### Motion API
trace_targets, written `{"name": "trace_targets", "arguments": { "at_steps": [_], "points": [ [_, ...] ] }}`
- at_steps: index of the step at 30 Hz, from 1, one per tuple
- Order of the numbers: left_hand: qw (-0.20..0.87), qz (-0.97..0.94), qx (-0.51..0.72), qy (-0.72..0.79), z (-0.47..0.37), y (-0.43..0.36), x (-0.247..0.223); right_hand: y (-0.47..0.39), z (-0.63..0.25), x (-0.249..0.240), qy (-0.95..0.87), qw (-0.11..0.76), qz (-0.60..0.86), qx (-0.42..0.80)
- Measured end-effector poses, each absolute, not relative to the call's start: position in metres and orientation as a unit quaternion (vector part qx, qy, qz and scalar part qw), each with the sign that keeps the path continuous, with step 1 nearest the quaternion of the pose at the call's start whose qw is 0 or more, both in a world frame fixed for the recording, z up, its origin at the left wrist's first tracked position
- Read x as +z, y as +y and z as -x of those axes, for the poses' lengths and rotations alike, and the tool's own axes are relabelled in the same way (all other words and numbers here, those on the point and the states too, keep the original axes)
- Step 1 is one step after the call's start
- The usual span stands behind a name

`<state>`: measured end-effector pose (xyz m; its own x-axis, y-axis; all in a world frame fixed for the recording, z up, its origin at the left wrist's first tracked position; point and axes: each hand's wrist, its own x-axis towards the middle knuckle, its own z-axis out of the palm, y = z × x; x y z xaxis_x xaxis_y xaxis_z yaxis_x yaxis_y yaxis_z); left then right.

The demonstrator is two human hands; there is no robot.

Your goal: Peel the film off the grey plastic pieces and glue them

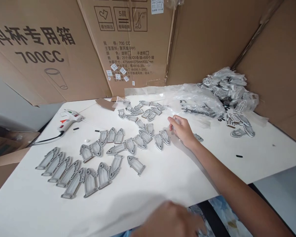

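My right hand [181, 130] reaches over the white table from the right, its thumb and fingers pinched together just beyond two grey arched window-shaped pieces [165, 137]. Whatever its fingertips hold, if anything, is too small to make out. Low in the picture, near the front edge, my left hand [166, 220] is smeared by motion, and its fingers cannot be read. Many similar grey pieces lie in curving rows to the left, with one single piece [136, 165] apart in front of them. Another piece [198, 137] lies partly behind my right wrist.
A white glue gun [70, 120] with a black cord lies at the left. Clear plastic bags [194, 98] and a heap of bagged grey pieces [227, 85] are at the back right. Loose pieces [241, 123] lie before the heap. Large cardboard boxes [138, 36] stand behind.
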<state>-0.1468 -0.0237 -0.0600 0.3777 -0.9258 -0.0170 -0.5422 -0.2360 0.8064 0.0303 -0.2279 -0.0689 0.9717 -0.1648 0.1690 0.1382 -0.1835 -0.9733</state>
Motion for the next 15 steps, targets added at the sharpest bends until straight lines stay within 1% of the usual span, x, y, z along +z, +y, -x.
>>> {"name": "trace_targets", "arguments": {
  "at_steps": [1,4,6,10,13,15],
  "points": [
    [0.401,-0.739,-0.247,-0.482,0.127,-0.021,-0.042,-0.229,-0.031,-0.071,0.017,0.629,0.766,-0.129],
    [0.499,-0.757,-0.216,-0.362,0.055,-0.018,0.001,-0.232,-0.033,-0.075,0.035,0.61,0.778,-0.149],
    [0.507,-0.776,-0.182,-0.328,0.007,-0.019,0.012,-0.234,-0.033,-0.076,0.045,0.599,0.783,-0.161],
    [0.431,-0.841,-0.153,-0.289,-0.057,-0.022,-0.004,-0.235,-0.033,-0.076,0.054,0.585,0.792,-0.168],
    [0.418,-0.836,-0.147,-0.324,-0.072,-0.026,-0.022,-0.234,-0.032,-0.075,0.051,0.577,0.798,-0.166],
    [0.42,-0.821,-0.17,-0.349,-0.073,-0.031,-0.029,-0.233,-0.031,-0.075,0.049,0.573,0.802,-0.162]
  ]
}}
